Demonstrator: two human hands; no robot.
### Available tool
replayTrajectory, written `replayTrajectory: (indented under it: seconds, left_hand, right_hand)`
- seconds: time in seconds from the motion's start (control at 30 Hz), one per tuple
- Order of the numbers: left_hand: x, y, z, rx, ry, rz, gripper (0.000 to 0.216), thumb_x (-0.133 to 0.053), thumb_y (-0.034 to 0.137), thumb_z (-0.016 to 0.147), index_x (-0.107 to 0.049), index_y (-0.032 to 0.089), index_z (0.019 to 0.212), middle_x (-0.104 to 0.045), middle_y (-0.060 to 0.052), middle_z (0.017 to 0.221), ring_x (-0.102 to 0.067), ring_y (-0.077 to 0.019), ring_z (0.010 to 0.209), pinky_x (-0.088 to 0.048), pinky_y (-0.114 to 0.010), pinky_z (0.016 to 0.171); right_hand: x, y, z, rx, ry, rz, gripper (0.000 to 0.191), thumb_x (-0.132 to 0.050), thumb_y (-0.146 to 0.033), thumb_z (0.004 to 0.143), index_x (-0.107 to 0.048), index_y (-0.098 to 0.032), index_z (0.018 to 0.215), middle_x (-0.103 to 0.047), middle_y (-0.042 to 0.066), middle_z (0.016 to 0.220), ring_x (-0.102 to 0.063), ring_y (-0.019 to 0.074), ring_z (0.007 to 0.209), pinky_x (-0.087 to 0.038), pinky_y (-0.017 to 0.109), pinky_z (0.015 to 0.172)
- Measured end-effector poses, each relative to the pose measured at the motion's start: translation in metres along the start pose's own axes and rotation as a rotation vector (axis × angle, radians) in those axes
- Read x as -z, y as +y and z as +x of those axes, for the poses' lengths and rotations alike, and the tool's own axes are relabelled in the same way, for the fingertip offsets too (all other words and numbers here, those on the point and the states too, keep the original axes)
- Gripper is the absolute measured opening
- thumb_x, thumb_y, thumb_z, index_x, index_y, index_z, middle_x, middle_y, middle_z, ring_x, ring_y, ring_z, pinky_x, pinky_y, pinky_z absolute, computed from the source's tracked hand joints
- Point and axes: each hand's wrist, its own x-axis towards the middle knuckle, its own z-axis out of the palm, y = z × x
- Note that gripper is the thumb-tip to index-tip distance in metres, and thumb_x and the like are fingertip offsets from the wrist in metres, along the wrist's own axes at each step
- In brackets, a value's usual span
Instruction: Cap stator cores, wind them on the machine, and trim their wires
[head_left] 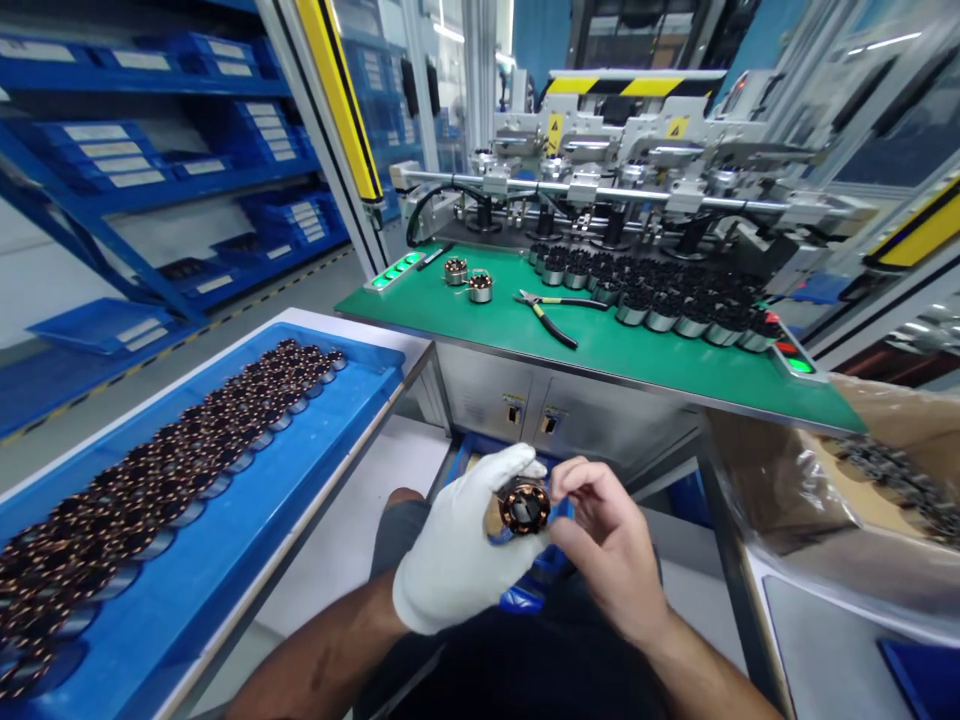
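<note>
My left hand (474,535), in a white glove, is closed round a copper-wound motor stator (525,508) above my lap, its open end turned up toward me. My right hand (606,540) is bare and right beside the stator, thumb and fingers bent in at its right edge. Whatever lies between those fingertips, perhaps a wire end, is too small to make out. On the green bench top (487,325) ahead stand two wound stators with loose wire ends, one (481,288) nearer than the other (454,270). Pliers (551,312) lie opened to their right.
At left, a blue tray (330,440) holds rows of wound stators (187,440). Black-topped unwound stators (660,290) crowd the bench's right side before the winding machine (600,185). A plastic-lined carton (795,490) with metal parts stands right. Yellow guards (341,95) flank the machine.
</note>
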Motion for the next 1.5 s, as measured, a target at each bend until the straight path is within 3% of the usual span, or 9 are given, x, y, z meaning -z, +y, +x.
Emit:
replayTrajectory:
  seconds: [0.23,0.4,0.47,0.53,0.63,0.73,0.83,1.13,1.5]
  left_hand:
    - [-0.001,-0.004,-0.002,-0.006,-0.023,0.056,0.059,-0.075,0.024,0.071,-0.056,0.02,0.127,-0.073,-0.006,0.113,-0.071,-0.022,0.102,-0.059,-0.034,0.094]
    - [0.004,0.004,0.001,-0.048,-0.171,-0.032,0.068,-0.07,0.014,0.071,-0.048,0.023,0.135,-0.072,-0.005,0.116,-0.072,-0.02,0.1,-0.06,-0.029,0.09]
    - [0.004,0.006,0.001,-0.038,-0.19,-0.033,0.066,-0.069,0.014,0.072,-0.049,0.024,0.134,-0.072,-0.005,0.117,-0.072,-0.0202,0.1,-0.061,-0.029,0.088]
    - [0.003,0.005,0.0,-0.027,-0.117,-0.019,0.063,-0.072,0.017,0.071,-0.053,0.023,0.131,-0.073,-0.005,0.115,-0.072,-0.0208,0.1,-0.06,-0.03,0.09]
    - [0.003,0.001,-0.001,-0.071,0.026,-0.016,0.054,-0.078,0.02,0.067,-0.061,0.025,0.119,-0.072,-0.003,0.113,-0.07,-0.0208,0.102,-0.058,-0.032,0.096]
    - [0.005,-0.003,0.0,-0.128,0.079,-0.033,0.045,-0.078,0.02,0.07,-0.063,0.026,0.112,-0.069,-0.002,0.113,-0.068,-0.0183,0.104,-0.056,-0.03,0.096]
    - [0.005,-0.004,0.0,-0.121,0.103,-0.047,0.045,-0.078,0.023,0.072,-0.061,0.025,0.113,-0.068,-0.004,0.113,-0.067,-0.0176,0.103,-0.056,-0.029,0.095]
    - [0.002,0.014,0.004,-0.151,0.043,-0.113,0.045,-0.073,0.009,0.067,-0.06,0.025,0.107,-0.07,0.0,0.105,-0.069,-0.0152,0.096,-0.057,-0.024,0.09]
    - [0.009,-0.004,-0.001,-0.063,-0.06,-0.104,0.046,-0.068,0.009,0.061,-0.066,0.031,0.101,-0.073,-0.001,0.099,-0.069,-0.031,0.096,-0.06,-0.043,0.089]
  right_hand:
    - [-0.001,0.002,0.001,-0.032,0.159,0.013,0.021,-0.057,-0.035,0.094,-0.055,-0.02,0.081,-0.054,0.001,0.082,-0.053,0.0132,0.077,-0.046,0.026,0.071]
    - [0.016,-0.025,0.019,0.128,-0.232,-0.328,0.021,-0.076,-0.026,0.08,-0.069,-0.022,0.099,-0.055,0.011,0.129,-0.055,0.025,0.117,-0.045,0.041,0.099]
    - [0.014,-0.027,0.022,0.081,-0.198,-0.271,0.005,-0.071,-0.025,0.084,-0.069,-0.02,0.082,-0.061,0.009,0.12,-0.06,0.0223,0.107,-0.047,0.039,0.095]
    - [0.01,-0.021,0.019,0.077,0.023,-0.176,0.016,-0.064,-0.024,0.09,-0.064,-0.019,0.075,-0.063,0.007,0.107,-0.061,0.0194,0.1,-0.049,0.036,0.089]
    - [0.003,-0.008,0.008,0.193,0.25,-0.07,0.004,-0.061,-0.025,0.092,-0.063,-0.021,0.091,-0.06,0.007,0.105,-0.061,0.0195,0.098,-0.051,0.036,0.087]
    - [0.0,-0.004,-0.003,0.257,0.158,-0.079,0.022,-0.07,-0.028,0.085,-0.062,-0.021,0.105,-0.058,0.008,0.1,-0.061,0.0199,0.092,-0.053,0.034,0.08]
    - [0.001,-0.007,-0.008,0.228,0.054,-0.185,0.009,-0.069,-0.024,0.086,-0.065,-0.019,0.093,-0.06,0.005,0.086,-0.06,0.0173,0.081,-0.051,0.029,0.07]
    - [0.002,-0.016,-0.001,0.193,0.08,-0.228,0.011,-0.063,-0.017,0.089,-0.064,-0.019,0.078,-0.059,0.001,0.074,-0.055,0.0126,0.068,-0.044,0.024,0.062]
    - [0.01,-0.021,0.003,0.285,0.008,-0.277,0.013,-0.054,-0.015,0.094,-0.066,-0.02,0.09,-0.061,0.003,0.079,-0.059,0.0148,0.076,-0.048,0.028,0.068]
